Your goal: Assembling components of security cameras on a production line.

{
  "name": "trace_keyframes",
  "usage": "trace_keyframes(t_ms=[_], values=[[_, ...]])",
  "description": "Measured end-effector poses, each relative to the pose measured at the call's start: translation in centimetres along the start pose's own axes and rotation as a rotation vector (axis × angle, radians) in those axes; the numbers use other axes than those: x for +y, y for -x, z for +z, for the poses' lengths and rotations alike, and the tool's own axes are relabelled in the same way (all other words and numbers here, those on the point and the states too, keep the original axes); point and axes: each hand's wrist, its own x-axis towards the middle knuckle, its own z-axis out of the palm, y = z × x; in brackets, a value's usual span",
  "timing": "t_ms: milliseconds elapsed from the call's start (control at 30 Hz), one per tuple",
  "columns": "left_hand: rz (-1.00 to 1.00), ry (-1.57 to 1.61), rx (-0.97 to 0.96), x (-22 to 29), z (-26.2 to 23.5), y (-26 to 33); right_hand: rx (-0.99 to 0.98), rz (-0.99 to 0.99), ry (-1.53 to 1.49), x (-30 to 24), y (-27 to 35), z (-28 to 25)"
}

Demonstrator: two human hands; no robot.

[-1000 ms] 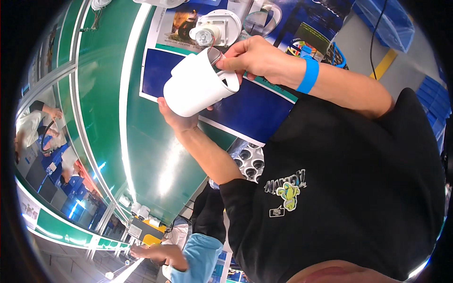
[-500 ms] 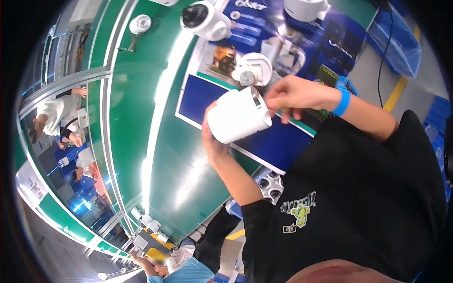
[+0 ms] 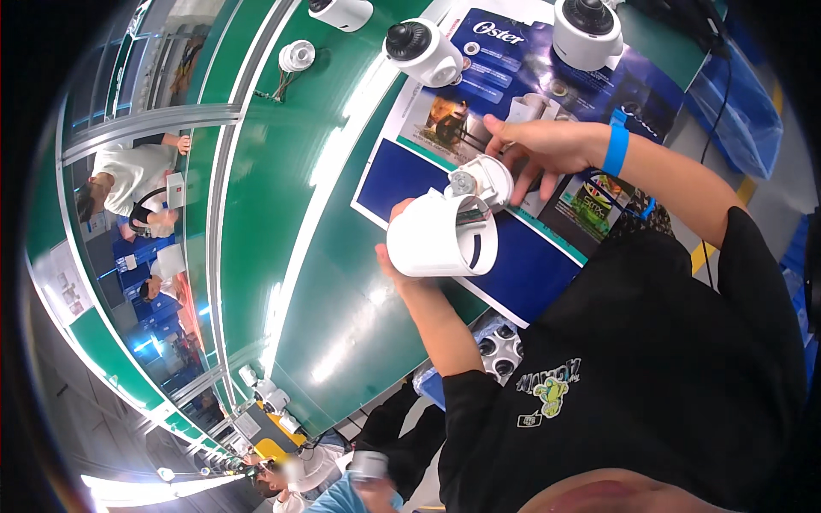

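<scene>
In the head view, your left hand point(image 3: 396, 264) holds the white cylinder point(image 3: 428, 242) from its left side over the bench point(image 3: 342, 286), the cylinder's open end facing right. Your right forearm reaches in from the right, its hand point(image 3: 547, 152) spread wide beside the white round part point(image 3: 494, 181); whether they touch, I can't tell.

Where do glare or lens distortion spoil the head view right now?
Head view: long, bright glare streaks cross the green table; head view: the white shell looks almost washed out along its outer wall; head view: the metal rail bows toward the rim, with corners black.
</scene>
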Motion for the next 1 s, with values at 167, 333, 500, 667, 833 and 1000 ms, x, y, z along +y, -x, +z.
trace_keyframes(t_ms=[167,333,500,667,833,1000], values=[[0.058,0.365,-0.327,-1.0,0.2,-0.1,-0.125,-0.076,-0.275,0.8,0.0,2.8],[0.053,0.345,-0.107,-0.9,-0.3,0.0,-0.103,-0.362,-0.611,2.2,-0.3,3.1],[0.087,0.223,-0.022,-0.5,0.3,-0.2,0.050,-0.838,-0.389,0.9,3.4,3.7],[0.080,0.230,0.103,-0.9,1.3,-0.2,0.270,-1.094,0.283,0.3,5.1,4.7],[0.093,0.445,0.186,-2.2,0.6,-0.6,0.151,-1.313,0.418,0.4,4.8,5.8],[0.108,0.397,0.325,-1.8,1.8,-1.0,0.181,-1.319,0.566,-0.1,5.0,5.9]])
